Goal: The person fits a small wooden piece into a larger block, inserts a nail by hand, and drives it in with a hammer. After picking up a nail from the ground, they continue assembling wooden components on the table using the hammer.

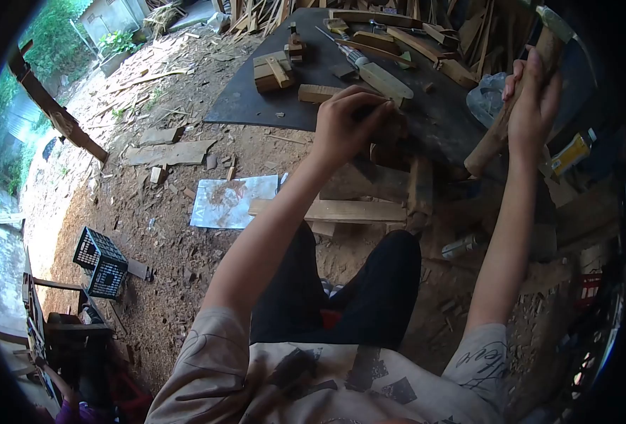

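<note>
My left hand [352, 120] is closed in a pinch above the near edge of the dark worktable [246, 95]. What its fingers hold is in shadow and cannot be made out. A short wooden block [318, 93] lies just beyond its knuckles. A pale, thick wooden piece [387, 83] lies past the fingertips, close to a tool with a thin metal shaft [340, 46]. At the right, my right hand [532, 106] wraps round the thick wooden handle of a hammer [495, 138]. The hammer's head is raised at the upper right, its handle slanting down to the left.
Wooden blocks [273, 73] and several wood strips [376, 44] lie on the worktable. A clear plastic bag [486, 99] and a yellow container [571, 154] are at the right. A wooden bar [341, 210] crosses before my knees. A crate [101, 263] stands on the chip-covered ground; a person's arm [57, 381] shows lower left.
</note>
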A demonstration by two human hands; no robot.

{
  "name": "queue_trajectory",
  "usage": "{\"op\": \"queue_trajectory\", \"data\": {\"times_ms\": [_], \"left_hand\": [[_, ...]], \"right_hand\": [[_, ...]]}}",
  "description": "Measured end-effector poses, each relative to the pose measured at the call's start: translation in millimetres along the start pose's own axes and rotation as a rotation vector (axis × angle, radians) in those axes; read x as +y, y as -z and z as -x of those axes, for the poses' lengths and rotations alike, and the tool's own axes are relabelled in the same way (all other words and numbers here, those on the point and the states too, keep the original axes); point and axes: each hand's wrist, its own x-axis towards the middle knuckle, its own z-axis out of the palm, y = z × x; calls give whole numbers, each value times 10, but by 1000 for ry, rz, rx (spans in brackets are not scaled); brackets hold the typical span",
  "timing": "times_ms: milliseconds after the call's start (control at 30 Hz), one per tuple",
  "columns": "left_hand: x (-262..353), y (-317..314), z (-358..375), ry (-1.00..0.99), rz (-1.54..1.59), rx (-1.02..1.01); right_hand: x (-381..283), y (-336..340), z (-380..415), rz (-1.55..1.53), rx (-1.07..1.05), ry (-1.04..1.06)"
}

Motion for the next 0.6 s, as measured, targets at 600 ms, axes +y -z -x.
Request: {"op": "queue_trajectory", "data": {"times_ms": [600], "left_hand": [[33, 109, 21, -30, -112, 10]], "right_hand": [[139, 63, -21, 8, -17, -6]]}}
